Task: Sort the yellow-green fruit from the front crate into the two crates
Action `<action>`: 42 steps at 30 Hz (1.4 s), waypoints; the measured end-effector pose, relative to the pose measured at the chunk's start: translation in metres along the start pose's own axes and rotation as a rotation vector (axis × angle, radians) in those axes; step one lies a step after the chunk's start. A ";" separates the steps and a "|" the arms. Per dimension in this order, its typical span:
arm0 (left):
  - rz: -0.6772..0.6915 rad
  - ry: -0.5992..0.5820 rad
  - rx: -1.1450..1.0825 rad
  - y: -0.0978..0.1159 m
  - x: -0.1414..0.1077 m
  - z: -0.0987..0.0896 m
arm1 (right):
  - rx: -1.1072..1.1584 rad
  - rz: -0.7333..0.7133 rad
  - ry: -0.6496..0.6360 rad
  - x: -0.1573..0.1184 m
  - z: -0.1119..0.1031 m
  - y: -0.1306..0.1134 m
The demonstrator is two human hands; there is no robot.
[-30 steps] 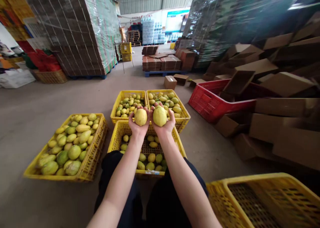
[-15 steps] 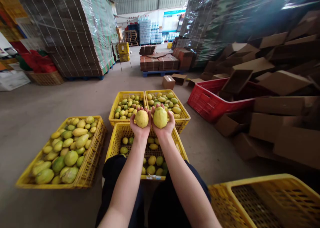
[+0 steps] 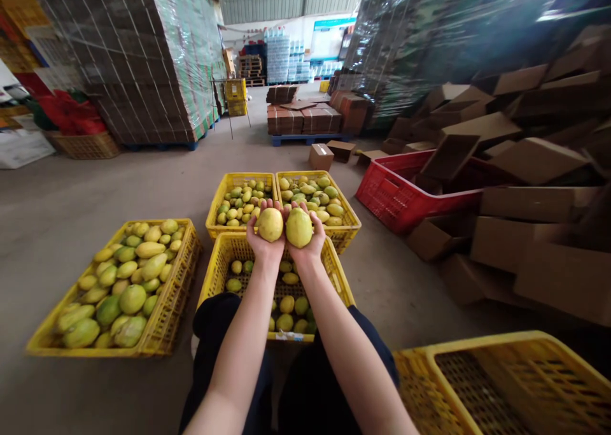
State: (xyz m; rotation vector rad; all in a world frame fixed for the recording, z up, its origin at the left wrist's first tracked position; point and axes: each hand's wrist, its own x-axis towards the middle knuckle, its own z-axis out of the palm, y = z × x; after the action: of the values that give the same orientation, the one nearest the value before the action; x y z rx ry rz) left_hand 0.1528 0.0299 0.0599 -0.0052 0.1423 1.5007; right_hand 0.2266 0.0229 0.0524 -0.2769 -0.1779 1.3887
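My left hand (image 3: 267, 250) is cupped palm up under a round yellow papaya (image 3: 270, 224). Beside it, my right hand (image 3: 309, 250) cradles a greener yellow papaya (image 3: 299, 227), slightly pear-shaped. The two fruits are held side by side, almost touching, with fingertips showing behind them. Both hands are above the far end of a yellow crate (image 3: 340, 276) standing between my knees. Several yellow-green papayas (image 3: 287, 304) lie on its slatted floor; my forearms hide part of it.
Two yellow crates of smaller papayas, a left one (image 3: 216, 221) and a right one (image 3: 351, 223), adjoin the far side. A heaped crate (image 3: 177, 295) stands left. Another yellow crate (image 3: 429, 384) is at lower right. A red crate (image 3: 391, 196) and cardboard boxes (image 3: 520, 250) lie right.
My right hand has shifted left and slightly down with its papaya, bringing it closer to the other fruit. My left hand has barely moved.
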 end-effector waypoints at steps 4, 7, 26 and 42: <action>0.022 -0.003 0.037 0.003 0.002 0.000 | 0.043 0.012 0.012 0.001 0.001 0.004; 0.024 0.027 0.020 0.004 0.002 0.001 | 0.054 0.021 0.037 0.001 0.004 0.005; 0.066 0.148 0.081 0.007 0.003 0.000 | -0.003 0.052 0.032 0.001 0.000 0.010; 0.100 0.150 0.084 0.003 0.003 0.001 | -0.012 0.025 0.045 -0.003 0.009 0.011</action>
State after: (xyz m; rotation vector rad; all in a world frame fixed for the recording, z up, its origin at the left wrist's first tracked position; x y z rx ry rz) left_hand 0.1498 0.0333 0.0608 -0.0433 0.3305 1.5930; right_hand 0.2135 0.0219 0.0581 -0.3214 -0.1457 1.4052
